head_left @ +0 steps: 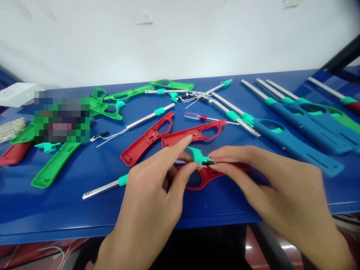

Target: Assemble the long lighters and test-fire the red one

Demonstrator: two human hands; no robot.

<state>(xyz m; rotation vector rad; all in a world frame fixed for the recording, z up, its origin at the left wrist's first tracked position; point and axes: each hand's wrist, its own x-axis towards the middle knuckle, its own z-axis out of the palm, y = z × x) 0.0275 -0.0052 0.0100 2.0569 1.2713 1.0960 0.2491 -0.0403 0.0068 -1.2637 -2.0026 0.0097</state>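
My left hand (153,191) pinches a teal trigger piece (197,155) between thumb and forefinger, over a red lighter shell half (206,177) lying on the blue table (70,210). My right hand (275,183) pinches the small black part with wires (208,162) at the trigger's right end. Both hands meet above the red shell. A metal tube with a teal collar (105,187) pokes out to the left from under my left hand.
Two more red shell halves (146,140) lie just beyond my hands. Green shells (53,165) lie at left, assembled blue lighters (295,144) at right. A small screwdriver (197,117), loose tubes and wires sit in the middle. A pixelated patch covers something at left.
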